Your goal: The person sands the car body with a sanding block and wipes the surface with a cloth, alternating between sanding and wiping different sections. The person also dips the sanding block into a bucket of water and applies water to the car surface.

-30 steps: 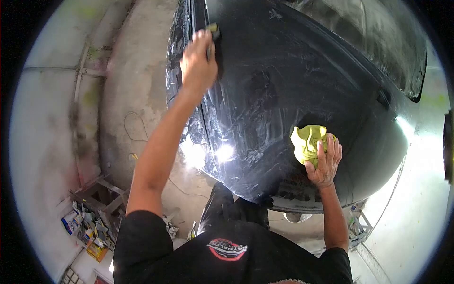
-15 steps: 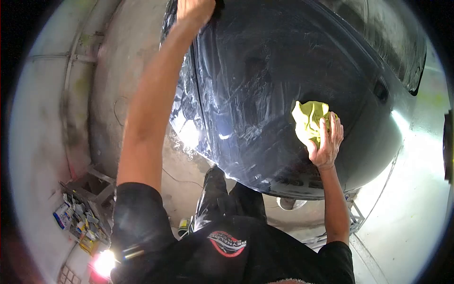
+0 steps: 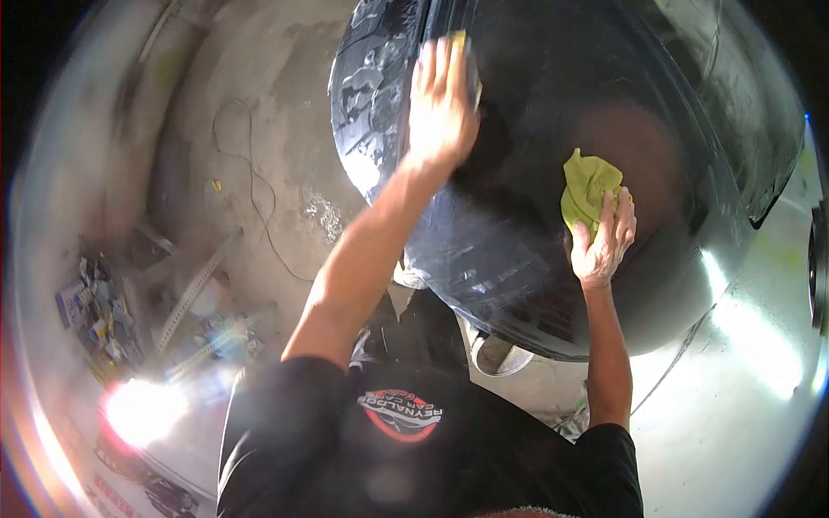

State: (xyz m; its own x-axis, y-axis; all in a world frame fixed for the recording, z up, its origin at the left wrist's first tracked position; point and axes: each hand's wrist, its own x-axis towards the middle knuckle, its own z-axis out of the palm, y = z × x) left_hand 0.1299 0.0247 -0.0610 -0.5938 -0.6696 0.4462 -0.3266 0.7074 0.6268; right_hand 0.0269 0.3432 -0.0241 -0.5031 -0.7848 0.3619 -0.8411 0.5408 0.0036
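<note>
A dark, curved car body panel [image 3: 535,86] fills the upper middle, with whitish wet smears along its left part. My left hand [image 3: 445,104] is over that left part, near a seam. Under its fingers shows a small pad [image 3: 473,78] with a yellowish edge, mostly hidden by the hand. My right hand [image 3: 606,237] presses a crumpled yellow-green cloth [image 3: 591,186] against the panel's right side, fingers bent over the cloth's edge.
A bucket [image 3: 501,358] stands on the floor below the panel's lower edge. A bright lamp [image 3: 145,413] shines at lower left, near a pile of tools and containers [image 3: 99,315]. A thin cable [image 3: 252,164] lies on the floor at left.
My left hand has come down and right from the panel's top edge, pad now visible under it. The right hand and cloth shifted slightly right and up. The view has also shifted.
</note>
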